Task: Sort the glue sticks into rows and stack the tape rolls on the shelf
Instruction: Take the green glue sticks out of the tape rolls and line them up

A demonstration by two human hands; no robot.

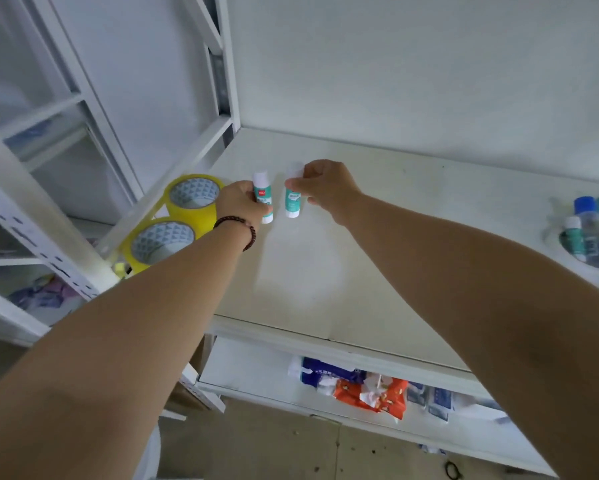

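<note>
Starting at far left: two yellow tape rolls point(178, 220) lie flat side by side on the shelf point(325, 271), touching or nearly so, not stacked, w/ a white frame post crossing in front of the nearer one.

Just right of them the left hand point(240, 204), beaded bracelet point(242, 228) at the wrist, is closed round a glue stick point(264, 197), fingers wrapped on the lower body, white cap up. Can't tell if its base is down on the board or just off it.

Next, the right hand point(322, 190) pinches a 2nd glue stick point(292, 199) near the cap w/ thumb and fingertips; it stands upright just beside the first, small gap between.

Far right, well apart, a clear tub point(568, 247) holds more sticks and small bottles, unsorted.

Risks, as I judge them:
- Sticks are tall and narrow; letting go before the base sits flat, or brushing one w/ a knuckle on the way out, prob tips it and it rolls.
- Left wrist sits v close to the tape; pulling back could nudge a roll toward the shelf edge by the post.
- Row drifts crooked if spacing isn't kept.
- Tapes not yet stacked; top roll could slide if set off-centre.
</note>
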